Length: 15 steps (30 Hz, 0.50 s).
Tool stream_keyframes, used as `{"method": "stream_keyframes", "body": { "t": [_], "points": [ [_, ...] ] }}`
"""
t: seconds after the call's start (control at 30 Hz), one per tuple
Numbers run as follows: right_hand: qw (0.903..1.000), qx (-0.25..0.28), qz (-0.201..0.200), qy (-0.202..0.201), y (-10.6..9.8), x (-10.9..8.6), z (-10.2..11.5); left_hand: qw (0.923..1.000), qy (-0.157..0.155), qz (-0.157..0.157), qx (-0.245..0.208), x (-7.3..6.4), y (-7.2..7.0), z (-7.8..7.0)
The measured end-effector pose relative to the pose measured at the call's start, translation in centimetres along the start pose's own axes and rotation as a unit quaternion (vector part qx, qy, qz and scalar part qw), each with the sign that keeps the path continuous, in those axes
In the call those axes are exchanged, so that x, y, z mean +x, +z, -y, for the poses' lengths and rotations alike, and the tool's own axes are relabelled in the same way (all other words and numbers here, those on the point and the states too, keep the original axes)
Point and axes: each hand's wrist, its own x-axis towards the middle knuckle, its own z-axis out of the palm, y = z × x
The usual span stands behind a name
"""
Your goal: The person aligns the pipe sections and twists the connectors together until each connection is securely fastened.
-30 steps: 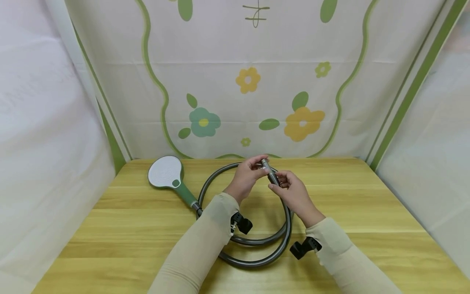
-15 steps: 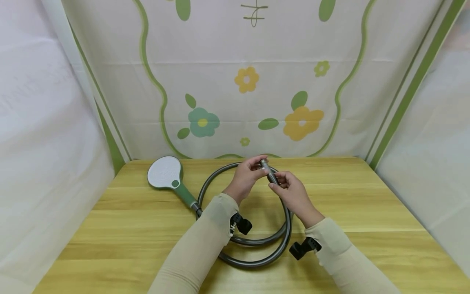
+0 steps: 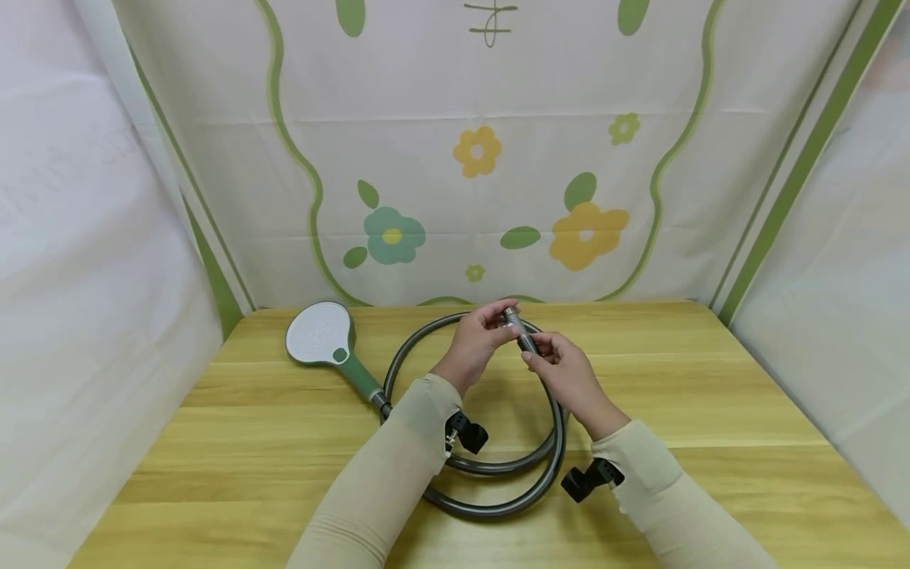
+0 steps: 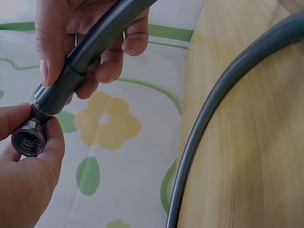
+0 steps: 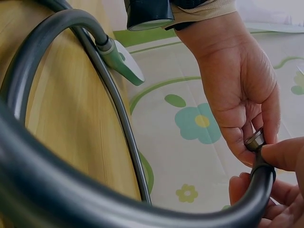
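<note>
Head view: left hand point(image 3: 476, 344) pinches the metal nut point(image 3: 509, 314), right hand point(image 3: 566, 371) the shower-hose sleeve point(image 3: 526, 343); long axis slants away leftward.

R wrist cam: L hand point(image 5: 232, 80) at top, fingers down, pinching metal nut point(image 5: 255, 140) at hose end. R hand point(image 5: 287, 192) cut off by frame edge, thumb + fingers gripping hose point(image 5: 118, 206) just below nut. Hose sweeps thru fgnd, loops over wood tbl point(image 5: 76, 128). Green/wht shower head point(image 5: 124, 64) behind loop. Bkgd: wht cloth point(image 5: 166, 142) w/ teal flower point(image 5: 197, 123). Blk wrist mount point(image 5: 147, 14) beside beige cuff point(image 5: 209, 14) up top.
</note>
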Motion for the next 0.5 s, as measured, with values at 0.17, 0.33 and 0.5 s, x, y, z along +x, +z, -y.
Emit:
{"method": "stream_keyframes", "body": {
  "t": [0.17, 0.33, 0.5],
  "points": [
    [0.9998, 0.017, 0.011, -0.003, 0.01, -0.13, 0.09, 1.0, 0.001, 0.001, 0.002, 0.06, -0.06, -0.01],
    [0.9997, 0.017, 0.018, -0.003, -0.05, -0.13, 0.07, 1.0, 0.0, 0.002, -0.004, 0.17, -0.08, 0.06],
    [0.9996, 0.015, 0.021, 0.009, -0.1, -0.1, -0.09, 0.9999, -0.004, 0.006, -0.008, 0.21, -0.13, 0.24]
  ]
}}
